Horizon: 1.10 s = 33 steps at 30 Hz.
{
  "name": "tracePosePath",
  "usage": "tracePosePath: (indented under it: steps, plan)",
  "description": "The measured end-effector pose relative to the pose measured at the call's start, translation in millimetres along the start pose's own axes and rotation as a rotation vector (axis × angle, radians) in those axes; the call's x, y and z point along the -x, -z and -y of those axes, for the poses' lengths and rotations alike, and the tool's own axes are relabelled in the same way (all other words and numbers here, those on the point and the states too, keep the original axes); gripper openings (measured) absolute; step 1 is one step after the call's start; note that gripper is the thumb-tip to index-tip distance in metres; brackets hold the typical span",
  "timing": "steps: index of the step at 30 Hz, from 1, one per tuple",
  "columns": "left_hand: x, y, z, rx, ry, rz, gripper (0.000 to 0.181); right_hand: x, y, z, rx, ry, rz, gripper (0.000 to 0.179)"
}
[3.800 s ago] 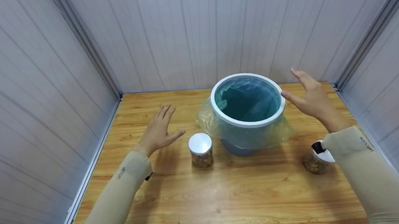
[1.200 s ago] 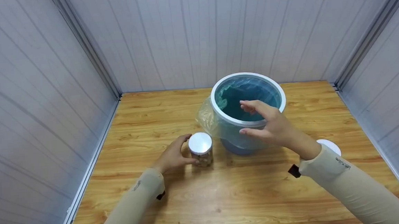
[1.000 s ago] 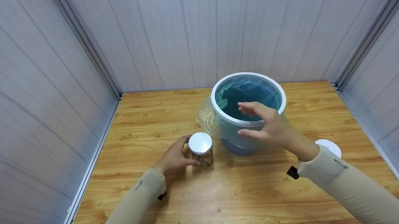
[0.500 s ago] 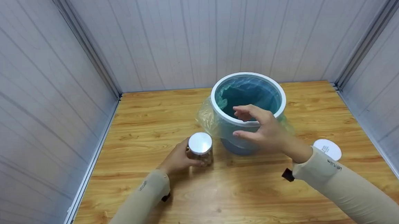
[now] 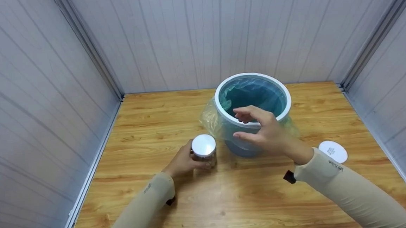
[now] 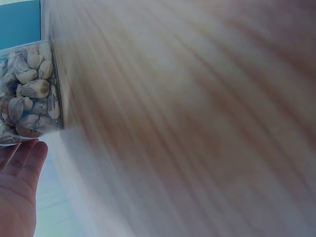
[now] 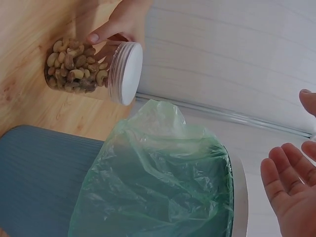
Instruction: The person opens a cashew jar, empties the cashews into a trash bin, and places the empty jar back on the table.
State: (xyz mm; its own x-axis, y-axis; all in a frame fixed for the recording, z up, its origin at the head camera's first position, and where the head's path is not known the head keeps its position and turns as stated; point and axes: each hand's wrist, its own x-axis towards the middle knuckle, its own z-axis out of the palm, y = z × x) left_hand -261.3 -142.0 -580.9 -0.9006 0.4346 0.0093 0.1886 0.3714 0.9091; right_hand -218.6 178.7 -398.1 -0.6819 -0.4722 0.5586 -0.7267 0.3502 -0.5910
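My left hand (image 5: 184,161) grips the side of a clear jar of cashews (image 7: 74,66), thumb at the front and fingers behind. The jar has a white lid (image 5: 204,145) and stands upright on the wooden table, left of the bin. In the left wrist view, fingertips (image 6: 35,153) lie against the jar of nuts (image 6: 29,91). My right hand (image 5: 269,133) hovers over the front of a bin (image 5: 242,148), thumb and fingers apart, with nothing between them. The bin has a white rim (image 5: 286,98) and a green plastic liner (image 7: 163,168) folded over it.
A second jar stands at the right; its white lid (image 5: 333,151) with small print shows, while the right sleeve (image 5: 333,176) hides its body. Pale panel walls (image 5: 170,38) close off the back and both sides of the wooden table (image 5: 229,204).
My left hand has come down to the jar and tightened round it. My right hand has moved left from beside the bin to its front, then drifted slightly further left. The jar has stayed put.
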Motion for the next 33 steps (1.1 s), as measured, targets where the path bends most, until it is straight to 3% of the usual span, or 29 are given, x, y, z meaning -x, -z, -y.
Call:
tracePosePath:
  steps: [8,25,33]
  plan:
    - [3.4,4.9,1.6,0.010,-0.028,-0.025,0.095,-8.6,-4.5,3.4,-0.007,0.022,0.038,0.057]
    - [13.3,24.2,-9.0,-0.033,0.023,-0.060,0.095,-20.7,-23.4,6.5,-0.014,0.085,0.119,0.059]
    - [12.7,37.2,-15.7,-0.077,0.003,-0.058,0.098,-25.2,-31.1,8.9,-0.015,0.122,0.133,0.060]
